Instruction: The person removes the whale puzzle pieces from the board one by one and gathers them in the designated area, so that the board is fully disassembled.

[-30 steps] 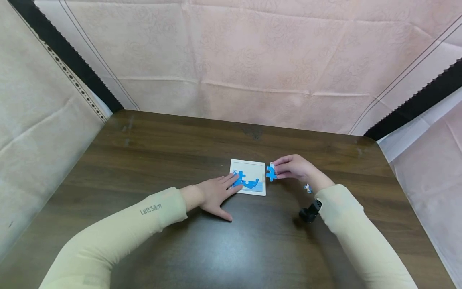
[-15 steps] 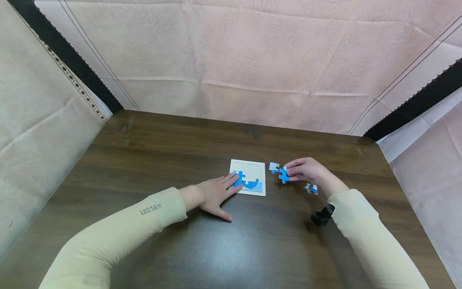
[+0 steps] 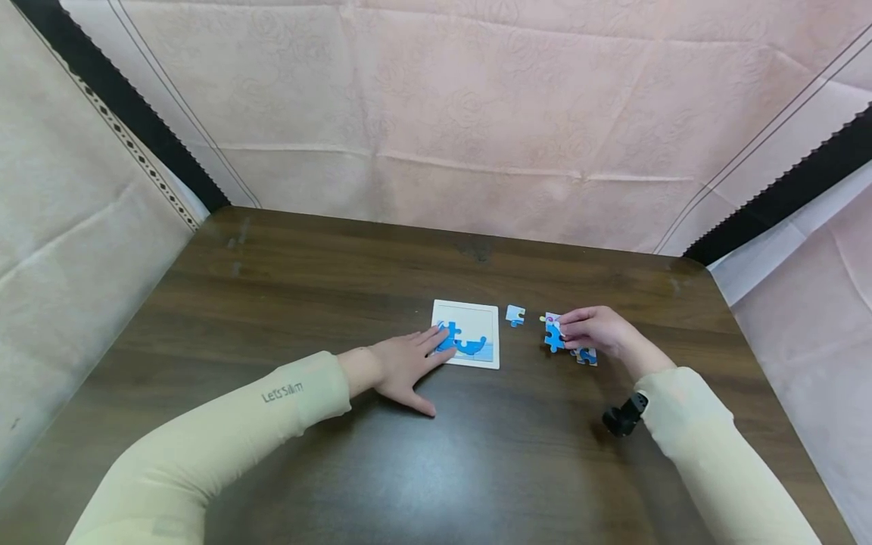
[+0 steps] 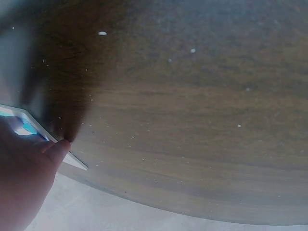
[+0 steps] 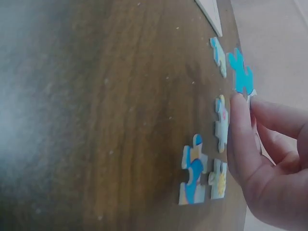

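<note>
A blue puzzle piece (image 3: 553,337) is pinched between the thumb and fingers of the right hand (image 3: 596,331), right of the white puzzle board (image 3: 467,343) on the desk (image 3: 306,280). Loose pieces (image 5: 195,171) lie beside it. The left hand (image 3: 402,363) rests flat, fingers straight, on the board's left edge.
</note>
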A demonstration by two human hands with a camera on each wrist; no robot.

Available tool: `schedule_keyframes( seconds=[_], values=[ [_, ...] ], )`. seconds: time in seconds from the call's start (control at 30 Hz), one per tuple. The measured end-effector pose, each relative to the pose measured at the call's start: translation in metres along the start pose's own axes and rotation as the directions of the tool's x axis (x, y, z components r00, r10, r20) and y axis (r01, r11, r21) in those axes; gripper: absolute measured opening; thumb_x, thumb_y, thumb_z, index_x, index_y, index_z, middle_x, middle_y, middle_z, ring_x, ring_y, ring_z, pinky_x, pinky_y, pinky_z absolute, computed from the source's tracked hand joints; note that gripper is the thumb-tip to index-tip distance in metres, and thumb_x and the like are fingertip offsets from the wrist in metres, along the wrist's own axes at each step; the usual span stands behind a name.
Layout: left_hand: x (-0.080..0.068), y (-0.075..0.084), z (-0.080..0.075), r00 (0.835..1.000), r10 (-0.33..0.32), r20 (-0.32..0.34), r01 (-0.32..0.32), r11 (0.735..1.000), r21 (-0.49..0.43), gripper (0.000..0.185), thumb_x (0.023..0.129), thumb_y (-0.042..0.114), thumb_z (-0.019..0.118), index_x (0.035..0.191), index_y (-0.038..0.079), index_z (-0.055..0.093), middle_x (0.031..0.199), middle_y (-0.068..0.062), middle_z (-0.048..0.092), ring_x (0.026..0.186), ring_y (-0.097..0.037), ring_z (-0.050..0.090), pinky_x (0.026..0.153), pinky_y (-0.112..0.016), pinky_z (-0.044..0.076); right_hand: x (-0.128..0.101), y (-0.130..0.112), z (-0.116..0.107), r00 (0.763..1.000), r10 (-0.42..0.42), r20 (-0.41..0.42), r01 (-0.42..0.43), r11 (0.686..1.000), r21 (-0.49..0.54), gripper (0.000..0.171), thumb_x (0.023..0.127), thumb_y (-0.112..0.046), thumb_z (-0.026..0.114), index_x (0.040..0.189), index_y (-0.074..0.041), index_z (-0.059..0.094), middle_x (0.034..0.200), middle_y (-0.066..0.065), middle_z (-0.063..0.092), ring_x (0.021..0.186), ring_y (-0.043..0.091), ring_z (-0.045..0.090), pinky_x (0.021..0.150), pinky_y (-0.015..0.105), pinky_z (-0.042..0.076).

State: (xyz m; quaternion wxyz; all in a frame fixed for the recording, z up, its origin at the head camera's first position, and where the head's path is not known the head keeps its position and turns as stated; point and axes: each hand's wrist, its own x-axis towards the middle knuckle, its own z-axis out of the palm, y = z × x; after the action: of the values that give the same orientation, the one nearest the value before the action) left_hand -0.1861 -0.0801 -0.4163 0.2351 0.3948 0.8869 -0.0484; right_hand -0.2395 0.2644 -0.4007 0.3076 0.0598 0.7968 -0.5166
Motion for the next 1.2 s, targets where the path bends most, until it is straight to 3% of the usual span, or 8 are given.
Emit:
schedule_keyframes(
  seconds=[1.2],
  values=[
    [-0.0004,-0.0013,0.0003,1.000,-0.002,-0.003,0.002,1.000,0.001,0.094,0.080,0.074,0.043,0.151,0.023,0.008,0.159,-0.004,-0.003,0.148,-0.022,-0.001,0.119,-0.038,0.015,0.0020,0.0039,0.0011,0.999,-0.002,-0.032,0.000,0.998,-0.069,0.039,0.093,-0.008,0.053,0.125,0.012,0.047,0.089,0.001,0.064,0.075,0.008,0.063,0.074,0.025,0.056]
  ],
)
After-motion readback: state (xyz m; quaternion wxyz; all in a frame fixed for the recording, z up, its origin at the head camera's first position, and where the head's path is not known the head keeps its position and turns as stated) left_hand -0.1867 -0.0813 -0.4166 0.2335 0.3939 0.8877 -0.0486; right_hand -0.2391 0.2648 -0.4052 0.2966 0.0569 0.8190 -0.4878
